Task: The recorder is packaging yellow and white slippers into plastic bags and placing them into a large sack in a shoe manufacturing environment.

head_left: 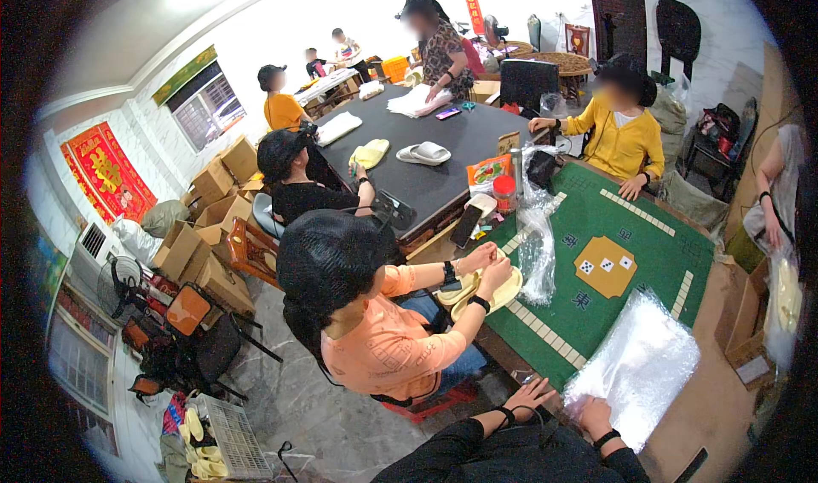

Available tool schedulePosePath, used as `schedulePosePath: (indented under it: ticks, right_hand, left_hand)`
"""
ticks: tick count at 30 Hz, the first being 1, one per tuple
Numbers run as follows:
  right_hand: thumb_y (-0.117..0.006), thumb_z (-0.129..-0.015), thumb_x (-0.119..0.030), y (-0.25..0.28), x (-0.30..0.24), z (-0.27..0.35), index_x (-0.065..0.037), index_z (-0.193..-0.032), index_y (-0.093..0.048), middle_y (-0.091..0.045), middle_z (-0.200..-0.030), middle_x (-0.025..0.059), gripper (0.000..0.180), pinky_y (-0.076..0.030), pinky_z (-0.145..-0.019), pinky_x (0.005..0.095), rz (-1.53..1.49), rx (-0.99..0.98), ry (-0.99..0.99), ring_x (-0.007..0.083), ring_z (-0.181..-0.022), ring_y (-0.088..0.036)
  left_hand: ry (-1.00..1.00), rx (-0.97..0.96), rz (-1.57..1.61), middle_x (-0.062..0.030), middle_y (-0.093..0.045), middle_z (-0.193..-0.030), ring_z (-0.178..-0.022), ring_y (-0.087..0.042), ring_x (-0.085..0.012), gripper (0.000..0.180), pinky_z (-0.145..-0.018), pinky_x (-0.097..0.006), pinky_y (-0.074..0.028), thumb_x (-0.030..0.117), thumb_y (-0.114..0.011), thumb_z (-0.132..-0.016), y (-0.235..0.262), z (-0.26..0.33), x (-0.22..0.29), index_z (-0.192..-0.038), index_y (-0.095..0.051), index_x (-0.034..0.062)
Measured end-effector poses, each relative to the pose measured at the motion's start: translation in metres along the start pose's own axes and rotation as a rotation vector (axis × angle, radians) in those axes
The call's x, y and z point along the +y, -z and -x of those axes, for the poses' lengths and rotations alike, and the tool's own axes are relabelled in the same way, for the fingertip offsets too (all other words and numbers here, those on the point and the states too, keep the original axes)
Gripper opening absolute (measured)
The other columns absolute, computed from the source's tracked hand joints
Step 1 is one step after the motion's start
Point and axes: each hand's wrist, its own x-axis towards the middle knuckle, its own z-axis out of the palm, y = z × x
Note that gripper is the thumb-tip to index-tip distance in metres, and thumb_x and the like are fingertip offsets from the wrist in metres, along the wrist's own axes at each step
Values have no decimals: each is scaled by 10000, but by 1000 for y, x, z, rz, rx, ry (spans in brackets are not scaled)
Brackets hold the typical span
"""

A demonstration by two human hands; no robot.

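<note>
- Left hand point(526, 399): palm down, fingers extended and slightly spread at the near edge of the green table point(588, 202); nothing seen in it. Dark band on wrist.
- Right hand point(594, 416): fingers bent at the lower left edge of the stack of clear plastic bags point(639, 364); can't make out whether it pinches the film or just presses on it.
- Stack of clear plastic bags: flat on the near right part of the green table, covering some of it; shiny, no print readable through the glare.
- Green table writing: dark characters around the center, a yellow panel point(604, 266) with three printed dice faces, printed tile rows point(545, 334) along the sides.
- Orange packet point(489, 173): printed front, text too small to read. Red jar point(504, 195) beside it, details too small.
- Co-worker in peach shirt point(388, 334): lettering printed on shirt, partly lost in folds; hands just above a pale yellow slipper point(503, 294).
- Left wall: red hanging point(106, 172), large gold character in the middle, smaller ones above.
- Back wall: narrow red banner point(471, 1), column of gold characters, cut off at top.
- Cardboard box point(743, 329) at right: white label point(753, 370), unreadable.
</note>
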Motion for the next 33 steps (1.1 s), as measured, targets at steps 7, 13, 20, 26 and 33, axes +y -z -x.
schedulePosePath:
  ticks: [7, 13, 20, 26, 33]
  right_hand:
    - [-580, -719, -272, 8, -3, 2, -8, -941, -534, -595, -892, 198, 348, -485, -669, 422, 2, -37, -23, 326, -828, -585]
    - [-576, -728, -258, 3, -1, 5, -17, -928, -532, -599, -800, 175, 317, -479, -609, 429, -61, 127, 47, 324, -728, -598]
    - [-543, -764, -239, 22, -8, 6, -17, -884, -564, -602, -787, 195, 253, -477, -612, 451, -153, 77, 15, 348, -691, -594]
    - [-553, -778, -301, 62, 24, 20, -45, -1032, -565, -600, -975, 192, 361, -470, -780, 421, -422, -77, 116, 345, -915, -573]
    - [-583, -765, -286, 65, 49, 31, -64, -1159, -526, -441, -1255, 191, 455, -393, -916, 423, -564, 123, -311, 344, -1138, -422]
  left_hand:
    - [28, -78, 31, -163, -84, -1466, -1310, -210, -375, 886, -994, -484, -300, -17, -557, -695, 13, -1, 3, -1412, -132, 285]
    - [57, -234, -39, -166, -63, -1469, -1339, -131, -366, 749, -1035, -492, -226, 118, -535, -792, 27, -1, 12, -1419, -139, 226]
    - [26, -3, -43, -169, -115, -1459, -1332, -163, -357, 836, -1029, -481, -243, 112, -603, -702, 7, 2, 3, -1410, -175, 227]
    - [10, -102, -49, -164, -126, -1458, -1325, -181, -358, 833, -1025, -482, -254, 73, -596, -701, 16, -2, 1, -1407, -186, 238]
    - [31, -55, -30, -165, -131, -1459, -1316, -205, -367, 735, -1013, -489, -287, 78, -515, -777, 15, 0, 2, -1402, -186, 282]
